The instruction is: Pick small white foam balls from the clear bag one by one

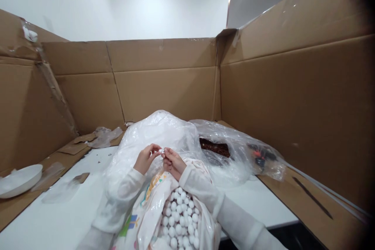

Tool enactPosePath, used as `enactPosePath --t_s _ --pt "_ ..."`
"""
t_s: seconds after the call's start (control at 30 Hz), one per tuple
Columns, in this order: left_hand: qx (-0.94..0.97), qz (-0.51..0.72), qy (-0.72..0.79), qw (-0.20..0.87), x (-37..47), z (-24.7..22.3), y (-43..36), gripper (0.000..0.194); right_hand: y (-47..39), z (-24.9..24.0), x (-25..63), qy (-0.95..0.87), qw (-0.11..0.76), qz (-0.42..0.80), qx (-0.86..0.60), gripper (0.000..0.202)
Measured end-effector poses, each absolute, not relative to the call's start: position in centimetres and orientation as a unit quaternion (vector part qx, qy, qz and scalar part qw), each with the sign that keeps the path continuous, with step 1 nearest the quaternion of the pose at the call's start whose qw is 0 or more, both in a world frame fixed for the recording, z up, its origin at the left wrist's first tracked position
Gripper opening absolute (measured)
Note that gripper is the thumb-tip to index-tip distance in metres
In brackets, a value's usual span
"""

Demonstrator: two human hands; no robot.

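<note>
Both hands meet above an open plastic bag in the middle of the view. My left hand pinches a small white ball between thumb and fingertips. Touching the same spot from the other side, my right hand has its fingers pressed together; what they hold is too small to make out. Below the hands, a printed bag lies open with several white balls inside. Behind them rises a large clear plastic bag with white contents.
Clear plastic at the right covers dark brown and red-black items. A white bowl stands far left, near loose plastic scraps. A dark thin strip lies on cardboard at the right. Cardboard walls enclose the white table.
</note>
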State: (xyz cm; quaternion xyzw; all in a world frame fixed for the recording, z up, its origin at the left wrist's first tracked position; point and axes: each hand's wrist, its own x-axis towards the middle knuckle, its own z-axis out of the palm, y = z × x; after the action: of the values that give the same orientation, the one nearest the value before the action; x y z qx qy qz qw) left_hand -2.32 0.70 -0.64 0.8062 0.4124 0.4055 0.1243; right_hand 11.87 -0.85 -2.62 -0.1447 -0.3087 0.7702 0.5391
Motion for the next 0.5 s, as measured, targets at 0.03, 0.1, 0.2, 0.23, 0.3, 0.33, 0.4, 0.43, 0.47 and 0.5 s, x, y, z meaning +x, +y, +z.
enactPosePath --t_s 0.03,0.1,0.2,0.23,0.3,0.33,0.4,0.43,0.47,0.5 --pt "0.806 0.41 0.409 0.124 -2.27 -0.65 0.63 0.017 -0.9 -2.55 11.87 -0.311 0.538 0.77 -0.145 0.033" --pt "0.807 0.415 0.402 0.118 -2.24 -0.65 0.5 0.016 -0.96 -2.45 11.91 -0.316 0.537 0.768 -0.147 0.034" --pt "0.81 0.42 0.397 0.101 -2.2 -0.64 0.36 0.015 -0.98 -2.4 11.99 -0.323 0.532 0.768 -0.15 0.032" --pt "0.811 0.42 0.397 0.095 -2.16 -0.64 0.32 0.015 -0.98 -2.43 12.0 -0.325 0.53 0.768 -0.152 0.032" --pt "0.811 0.418 0.4 0.086 -2.04 -0.66 0.23 0.015 -0.98 -2.54 11.95 -0.331 0.531 0.764 -0.158 0.033" --pt "0.811 0.419 0.4 0.082 -1.97 -0.67 0.17 0.015 -0.98 -2.63 11.89 -0.334 0.533 0.761 -0.161 0.033" --pt "0.813 0.419 0.398 0.078 -1.83 -0.74 0.01 0.015 -0.99 -2.82 11.74 -0.344 0.538 0.751 -0.168 0.035" --pt "0.814 0.419 0.396 0.075 -1.78 -0.78 -0.08 0.015 -0.99 -2.91 11.66 -0.349 0.54 0.747 -0.171 0.036" --pt "0.814 0.42 0.395 0.071 -1.75 -0.82 -0.17 0.015 -0.97 -2.97 11.59 -0.35 0.542 0.744 -0.174 0.037" --pt "0.815 0.421 0.394 0.064 -1.76 -0.86 -0.25 0.015 -0.95 -3.0 11.54 -0.349 0.543 0.743 -0.176 0.038"
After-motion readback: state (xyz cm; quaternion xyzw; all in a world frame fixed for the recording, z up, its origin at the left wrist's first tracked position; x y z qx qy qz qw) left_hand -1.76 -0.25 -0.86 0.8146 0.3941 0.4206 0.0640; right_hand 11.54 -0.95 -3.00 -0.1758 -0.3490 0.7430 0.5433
